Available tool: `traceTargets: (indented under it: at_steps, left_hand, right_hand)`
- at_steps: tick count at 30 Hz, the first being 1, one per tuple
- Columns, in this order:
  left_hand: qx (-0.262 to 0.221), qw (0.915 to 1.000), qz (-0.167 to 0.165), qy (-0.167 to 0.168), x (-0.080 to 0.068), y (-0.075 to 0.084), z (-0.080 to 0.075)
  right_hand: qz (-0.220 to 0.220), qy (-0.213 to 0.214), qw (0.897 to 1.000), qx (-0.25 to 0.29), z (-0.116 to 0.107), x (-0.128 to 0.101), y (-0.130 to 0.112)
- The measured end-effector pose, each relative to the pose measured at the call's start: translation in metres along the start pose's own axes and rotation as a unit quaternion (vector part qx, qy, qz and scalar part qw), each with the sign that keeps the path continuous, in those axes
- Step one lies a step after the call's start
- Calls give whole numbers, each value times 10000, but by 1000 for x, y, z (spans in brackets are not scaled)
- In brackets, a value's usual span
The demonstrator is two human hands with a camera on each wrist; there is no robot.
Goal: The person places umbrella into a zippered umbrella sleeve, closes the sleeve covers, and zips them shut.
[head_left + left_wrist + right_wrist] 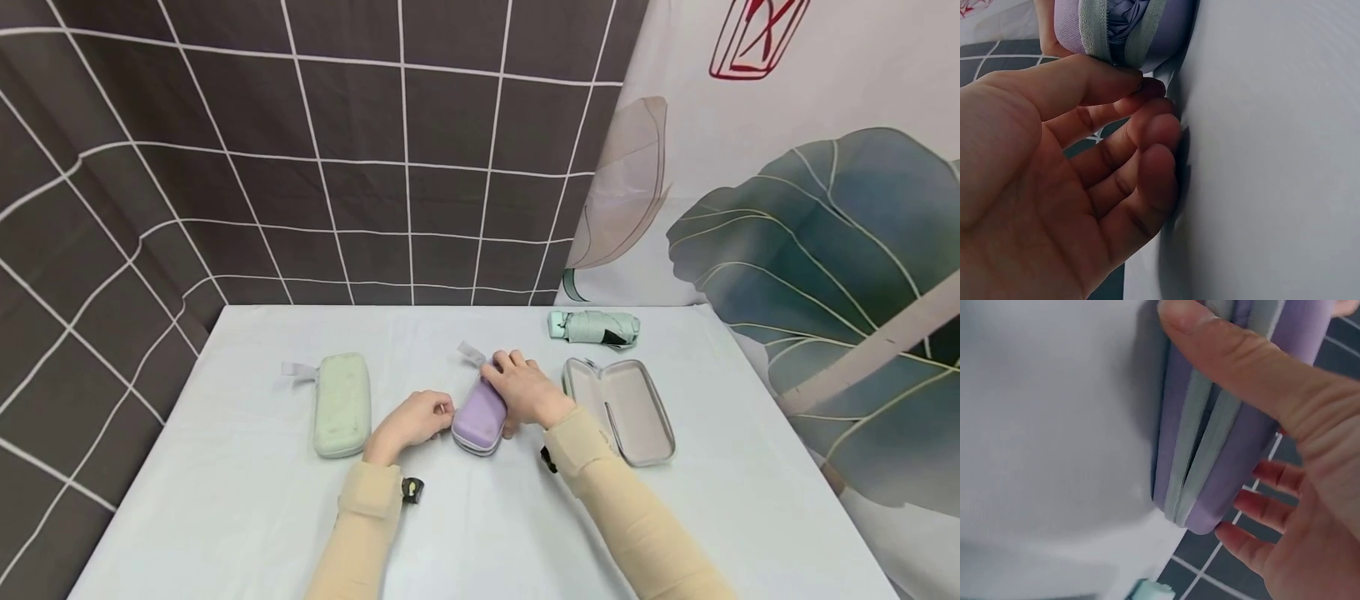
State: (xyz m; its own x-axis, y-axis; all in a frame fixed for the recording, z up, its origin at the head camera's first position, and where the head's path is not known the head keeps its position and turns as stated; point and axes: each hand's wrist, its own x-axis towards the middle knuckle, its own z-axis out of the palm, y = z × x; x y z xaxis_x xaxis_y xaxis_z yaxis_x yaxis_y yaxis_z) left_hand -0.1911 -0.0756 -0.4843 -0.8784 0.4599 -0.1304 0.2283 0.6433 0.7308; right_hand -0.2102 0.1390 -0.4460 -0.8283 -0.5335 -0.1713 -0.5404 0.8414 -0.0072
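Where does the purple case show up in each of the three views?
Head: purple case at table centre, between both hands.
Left wrist: top edge, its grey zipper band above the left hand fingertips.
Right wrist: upper centre-right, running diagonally under the right hand thumb.
Shared landmark: the case's grey zipper band, plus the white table.

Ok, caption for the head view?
Right hand grips lilac case while left hand pinches its zipper end on the table.

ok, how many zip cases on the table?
3. A pale green hard case, shut, at the left; a lilac hard case, centre, under both hands; a grey hard case, lying open, at the right. None seems hidden.
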Motion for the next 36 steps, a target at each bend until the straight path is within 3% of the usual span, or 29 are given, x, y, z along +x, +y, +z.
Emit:
traceTargets:
  at_steps: [6,13,20,25,36]
  left_hand:
    - [-40,10000,-15,24,0,-2,2]
    - [-88,10000,-18,41,-1,-2,-3]
    - [-49,9999,-36,140,-3,-5,-6]
    - [73,9998,-110,148,-6,-7,-11]
    - [194,9987,-360,297,-8,-14,-16]
  right_hand:
    - [113,-43,9994,320,2,-4,2]
    - [-24,227,9977,641,5,-5,2]
    - [169,570,9940,923,14,-8,0]
    - [-8,651,9919,1090,16,-5,-2]
    - [-287,823,9931,781,32,4,5]
